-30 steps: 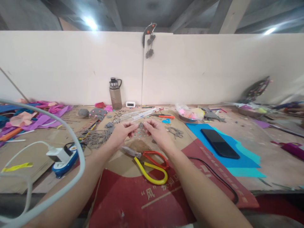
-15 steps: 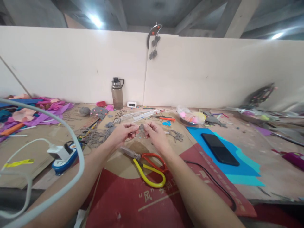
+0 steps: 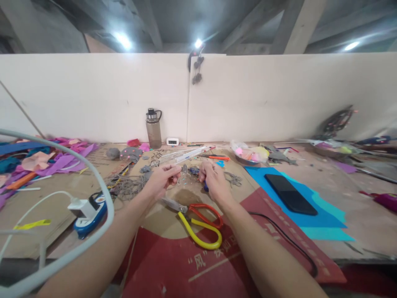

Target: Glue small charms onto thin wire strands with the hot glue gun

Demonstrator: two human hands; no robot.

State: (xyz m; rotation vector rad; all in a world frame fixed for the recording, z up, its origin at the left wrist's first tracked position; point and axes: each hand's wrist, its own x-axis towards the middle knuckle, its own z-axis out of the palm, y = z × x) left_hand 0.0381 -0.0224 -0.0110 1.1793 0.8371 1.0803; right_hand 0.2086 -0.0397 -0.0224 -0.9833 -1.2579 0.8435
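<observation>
My left hand is closed in a pinch at the small grey piece, above the cardboard. Just to its right, my right hand is wrapped round a dark-blue tool; most of it is hidden by the fingers, so its kind does not show. A blue-grey tip points from the right hand toward the grey piece. Scissors with one red and one yellow handle lie below both hands. Grey cord lies beside the right hand, and a grey tangle of cord is left of the left hand.
A black cable runs under my right forearm. A phone rests on blue sheets at right. A power strip and a white cable are at left. Behind stand a bottle and a bowl.
My right hand has let go of the grey piece and now grips the dark-blue tool. My left hand still pinches near the piece. The view has tilted up slightly.
</observation>
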